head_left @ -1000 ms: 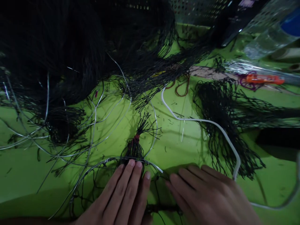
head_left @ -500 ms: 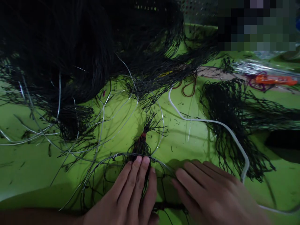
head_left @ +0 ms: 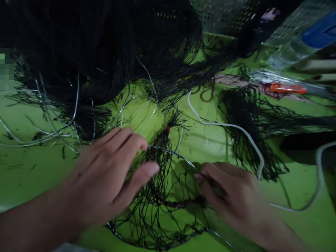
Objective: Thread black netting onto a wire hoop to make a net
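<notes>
A black net (head_left: 162, 175) lies in front of me on a green table, its gathered top bound with reddish thread. A thin shiny wire (head_left: 170, 151) crosses its upper part, and a wire hoop wrapped with net cord curves along the bottom. My right hand (head_left: 228, 189) pinches the wire's right end between thumb and forefinger. Over the net's left side hovers my left hand (head_left: 112, 171), slightly blurred, thumb and fingers apart. Its forefinger is close to the wire; whether they touch I cannot tell.
A large heap of black netting (head_left: 86, 45) covers the back left, with loose wires (head_left: 39, 140) below it. Right of my work are a white cord (head_left: 241, 129), another net bundle (head_left: 238, 129), an orange object (head_left: 287, 88) and a plastic bottle (head_left: 296, 45).
My left hand has lifted off the net, moved left and up, and opened. My right hand has risen slightly with the wire, uncovering more of the net and the lower hoop.
</notes>
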`<state>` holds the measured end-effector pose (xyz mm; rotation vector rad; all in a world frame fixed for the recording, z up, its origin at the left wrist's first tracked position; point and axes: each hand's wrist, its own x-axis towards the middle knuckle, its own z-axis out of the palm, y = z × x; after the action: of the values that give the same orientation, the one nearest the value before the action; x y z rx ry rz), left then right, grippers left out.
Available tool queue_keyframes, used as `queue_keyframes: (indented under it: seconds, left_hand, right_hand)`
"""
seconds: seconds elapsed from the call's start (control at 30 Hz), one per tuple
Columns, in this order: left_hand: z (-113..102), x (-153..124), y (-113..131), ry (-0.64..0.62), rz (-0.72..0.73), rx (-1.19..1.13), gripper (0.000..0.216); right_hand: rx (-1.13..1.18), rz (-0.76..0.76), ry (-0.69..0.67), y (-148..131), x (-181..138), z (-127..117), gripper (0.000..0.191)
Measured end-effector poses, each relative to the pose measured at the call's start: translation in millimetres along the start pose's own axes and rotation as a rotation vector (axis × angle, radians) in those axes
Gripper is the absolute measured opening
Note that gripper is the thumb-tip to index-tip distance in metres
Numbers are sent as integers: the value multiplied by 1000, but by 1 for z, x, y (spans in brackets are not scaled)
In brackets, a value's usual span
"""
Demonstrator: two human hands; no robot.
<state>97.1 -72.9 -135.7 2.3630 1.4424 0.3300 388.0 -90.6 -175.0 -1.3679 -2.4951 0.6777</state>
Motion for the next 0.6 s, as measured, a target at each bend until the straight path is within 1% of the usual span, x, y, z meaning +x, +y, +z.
queue_keyframes:
  seconds: [0.07,0.13,0.17,0.2,0.27,0.33,0.4,0.5,0.6]
  left_hand:
    - [-2,4,-6,44,8,21,36]
    - [-4,7,-10,36,35,-29,32]
    - [-5,8,-11,26,48,-79,31]
    - [-5,8,-11,22,58,-128,30]
    - [-5,7,-8,41,75,-183,26]
    - [-3,4,-3,68,110,-195,22]
    - [2,1,3,71,145,-199,21]
    - [8,-4,11,65,163,-209,22]
    - [9,-7,15,91,167,-208,21]
  right_hand:
    - [67,-3,70,-2,-2,-1,24]
    - [109,-14,140,-4,-4,-3,24]
    - [122,-23,154,-5,-5,-5,24]
    - [139,-31,145,-5,-5,-8,25]
    - [215,-45,83,-7,-6,-16,22]
    - [329,-40,21,-9,-6,-23,17]
    - [417,-10,-20,-13,-7,-28,16]
    - [484,39,-91,-19,-8,-28,22]
    - [510,67,-102,-23,-8,-23,23]
